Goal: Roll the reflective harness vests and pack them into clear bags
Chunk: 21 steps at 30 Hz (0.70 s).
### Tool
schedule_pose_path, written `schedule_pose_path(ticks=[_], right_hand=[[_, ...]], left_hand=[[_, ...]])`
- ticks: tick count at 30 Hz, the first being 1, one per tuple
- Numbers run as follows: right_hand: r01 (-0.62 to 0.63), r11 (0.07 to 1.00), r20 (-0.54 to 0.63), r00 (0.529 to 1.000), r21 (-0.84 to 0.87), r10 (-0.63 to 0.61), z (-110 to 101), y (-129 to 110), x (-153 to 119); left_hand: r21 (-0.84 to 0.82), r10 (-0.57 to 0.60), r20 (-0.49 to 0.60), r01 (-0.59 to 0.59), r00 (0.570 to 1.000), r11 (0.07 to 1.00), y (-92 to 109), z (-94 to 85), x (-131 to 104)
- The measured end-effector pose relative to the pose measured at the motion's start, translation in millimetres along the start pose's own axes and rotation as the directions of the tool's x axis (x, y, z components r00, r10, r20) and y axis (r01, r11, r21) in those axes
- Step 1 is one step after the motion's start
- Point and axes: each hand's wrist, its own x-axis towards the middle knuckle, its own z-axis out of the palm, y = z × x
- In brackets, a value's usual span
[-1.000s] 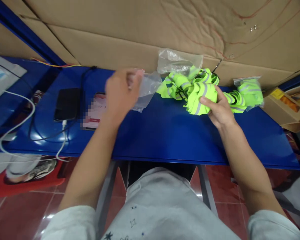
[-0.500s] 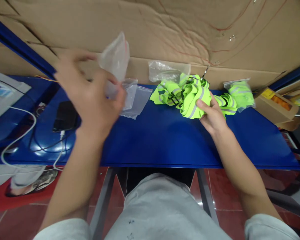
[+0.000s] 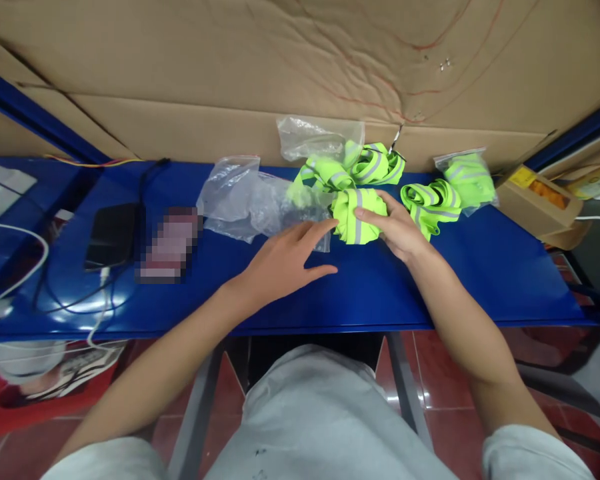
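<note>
My right hand (image 3: 403,223) is closed round a rolled bundle of neon-yellow reflective strap (image 3: 359,217), its grey stripe facing up. Just left of the bundle, my left hand (image 3: 290,260) has its fingers and thumb apart, the fingertips close to or touching the roll's edge. Beneath and behind that hand lie clear plastic bags (image 3: 230,190). Further back is a second heap of the neon strap (image 3: 377,165), partly under another clear bag (image 3: 320,139). A looser coil of strap (image 3: 433,203) rests right of my right hand.
A bagged neon bundle (image 3: 470,177) stands near an open cardboard box (image 3: 543,203) at the right. On the left are a black device (image 3: 111,237) with a white cable and a pixelated flat item (image 3: 170,245). Cardboard (image 3: 205,127) backs the blue table (image 3: 380,293).
My left hand has let go of a clear bag and moved right to the neon roll. My right hand has brought the roll left, apart from the other straps. The view has shifted slightly.
</note>
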Motion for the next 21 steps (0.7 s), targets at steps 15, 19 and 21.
schedule_pose_path(ticks=[15, 19, 21], right_hand=[[0.091, 0.975, -0.129, 0.985, -0.201, -0.118, -4.8, -2.6, 3.2], [0.263, 0.825, -0.116, 0.924, -0.501, -0.365, 3.5, -4.5, -8.6], [0.296, 0.732, -0.092, 0.894, -0.613, -0.438, 6.2, -4.7, -14.0]], left_hand=[[0.246, 0.082, -0.087, -0.058, 0.993, 0.967, -44.7, 8.6, 40.4], [0.198, 0.048, -0.132, -0.021, 0.990, 0.980, -36.8, 14.5, 35.5], [0.174, 0.032, -0.148, -0.006, 0.988, 0.985, -35.8, 18.5, 35.1]])
